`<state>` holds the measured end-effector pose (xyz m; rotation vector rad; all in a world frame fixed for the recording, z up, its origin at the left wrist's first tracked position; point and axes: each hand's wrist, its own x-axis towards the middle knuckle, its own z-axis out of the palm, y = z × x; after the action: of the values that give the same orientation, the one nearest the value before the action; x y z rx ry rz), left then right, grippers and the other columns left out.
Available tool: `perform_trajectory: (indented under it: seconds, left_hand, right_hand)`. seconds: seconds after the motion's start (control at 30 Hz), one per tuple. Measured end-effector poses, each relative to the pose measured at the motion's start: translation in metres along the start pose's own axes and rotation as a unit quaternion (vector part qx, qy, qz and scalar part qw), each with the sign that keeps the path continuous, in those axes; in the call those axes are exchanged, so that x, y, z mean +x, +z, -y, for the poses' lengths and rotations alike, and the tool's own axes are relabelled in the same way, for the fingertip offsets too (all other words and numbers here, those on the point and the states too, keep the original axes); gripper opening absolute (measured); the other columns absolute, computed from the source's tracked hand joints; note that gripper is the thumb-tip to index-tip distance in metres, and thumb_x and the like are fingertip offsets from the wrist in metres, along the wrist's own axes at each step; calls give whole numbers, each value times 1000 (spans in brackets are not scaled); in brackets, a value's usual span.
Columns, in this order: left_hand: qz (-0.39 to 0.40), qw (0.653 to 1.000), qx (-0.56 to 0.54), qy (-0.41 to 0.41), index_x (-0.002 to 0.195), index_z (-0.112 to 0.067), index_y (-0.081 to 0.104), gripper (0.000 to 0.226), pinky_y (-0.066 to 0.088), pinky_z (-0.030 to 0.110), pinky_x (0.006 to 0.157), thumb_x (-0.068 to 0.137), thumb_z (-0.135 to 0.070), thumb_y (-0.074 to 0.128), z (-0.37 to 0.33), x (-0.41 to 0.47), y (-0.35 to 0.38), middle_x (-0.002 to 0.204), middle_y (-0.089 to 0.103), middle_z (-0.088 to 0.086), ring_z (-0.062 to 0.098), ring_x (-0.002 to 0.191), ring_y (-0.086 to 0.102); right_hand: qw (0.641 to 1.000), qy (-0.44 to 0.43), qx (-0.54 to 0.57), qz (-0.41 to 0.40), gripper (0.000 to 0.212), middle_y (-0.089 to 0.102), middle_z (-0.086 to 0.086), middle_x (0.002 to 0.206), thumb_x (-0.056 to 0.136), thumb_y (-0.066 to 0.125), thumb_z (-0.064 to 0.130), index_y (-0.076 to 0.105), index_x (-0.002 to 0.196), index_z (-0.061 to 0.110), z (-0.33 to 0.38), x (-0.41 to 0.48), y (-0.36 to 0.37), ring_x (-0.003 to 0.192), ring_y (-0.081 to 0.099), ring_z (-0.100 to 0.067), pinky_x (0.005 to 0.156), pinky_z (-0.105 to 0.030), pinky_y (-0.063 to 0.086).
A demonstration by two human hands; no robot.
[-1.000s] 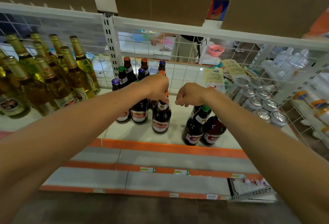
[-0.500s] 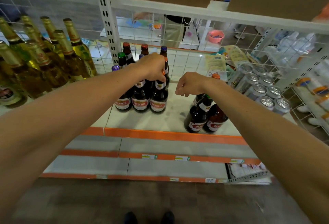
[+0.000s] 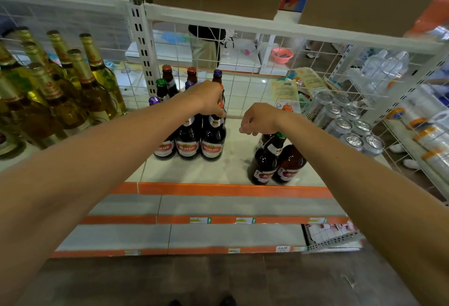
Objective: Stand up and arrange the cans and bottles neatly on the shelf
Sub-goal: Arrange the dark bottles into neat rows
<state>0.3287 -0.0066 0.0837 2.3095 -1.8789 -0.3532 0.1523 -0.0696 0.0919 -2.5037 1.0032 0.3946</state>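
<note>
White shelf [image 3: 233, 171], wire back, shop beyond. Eight cans [image 3: 346, 124] at 2 o'clock, three bottles [image 3: 277, 160] at 4. Grip of left hand [image 3: 206, 98] on centre bottle [image 3: 212, 140] neck; right hand [image 3: 260, 117] curled, empty.

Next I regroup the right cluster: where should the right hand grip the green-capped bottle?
Its neck, from above, I'd say. The green-capped bottle stands upright, a brown bottle tight beside its body, leaving the neck free; the right hand hovers just over it.

We're in a shop here: a tiered shelf [image 3: 234, 160] with orange edge strips [image 3: 230, 189] and price labels [image 3: 199, 220], a wire-grid back panel [image 3: 245, 87], ranked beer bottles [image 3: 187, 141], silver cans [image 3: 343, 123], bottled water [image 3: 385, 67] next door.
</note>
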Motion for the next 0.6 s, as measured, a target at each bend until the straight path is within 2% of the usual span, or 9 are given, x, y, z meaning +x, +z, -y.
perform_trajectory:
  seconds: [0.03,0.1,0.2,0.33,0.5,0.57,0.6]
  left_hand:
    - [-7,1000,-2,9,77,-9,61,37,46,35,59,84,-43,74,0,1,-3,83,64,7,25,77,61]
    - [-31,999,-16,26,95,-8,72,39,54,39,71,86,-46,70,-2,6,-10,98,71,9,25,86,65]
    - [-57,996,-44,45,119,-12,66,44,52,40,88,90,-44,68,-13,10,-19,114,67,5,23,104,61]
    - [-42,994,-61,82,122,-12,66,39,50,35,88,91,-36,69,-38,21,-20,120,65,5,22,106,60]
    - [33,994,-43,99,126,-13,64,40,51,38,94,91,-29,71,-66,45,1,123,64,5,24,109,60]
    - [55,993,-27,104,127,-13,64,39,51,40,95,91,-25,71,-73,56,9,123,64,5,24,110,61]
    - [52,993,-17,107,126,-13,65,37,51,41,95,91,-23,71,-75,62,8,123,65,4,24,110,61]
  right_hand:
    - [1000,4,-2,-8,27,73,-5,98,94,63,31,73,105,8,-2,-1,-4,91,69,-18,84,-32,54]
    - [999,8,-4,-38,25,71,-2,98,93,65,32,73,105,12,-8,-2,-12,89,68,-18,82,-32,53]
    - [993,21,-20,-116,21,69,-2,111,90,68,34,73,104,19,-21,-4,-28,100,62,-20,88,-35,51]
    - [980,68,-51,-181,33,64,-5,125,91,65,33,69,120,18,-44,-11,-43,114,58,-24,95,-36,48]
    - [981,123,-70,-132,51,57,-4,136,91,65,36,54,138,19,-72,-7,-41,123,53,-26,95,-36,45]
    - [982,129,-85,-112,46,62,-7,126,90,65,39,61,129,14,-82,2,-37,118,57,-28,91,-37,49]
    - [981,130,-93,-111,37,66,-8,112,90,64,40,66,115,12,-87,6,-37,110,61,-29,84,-37,51]
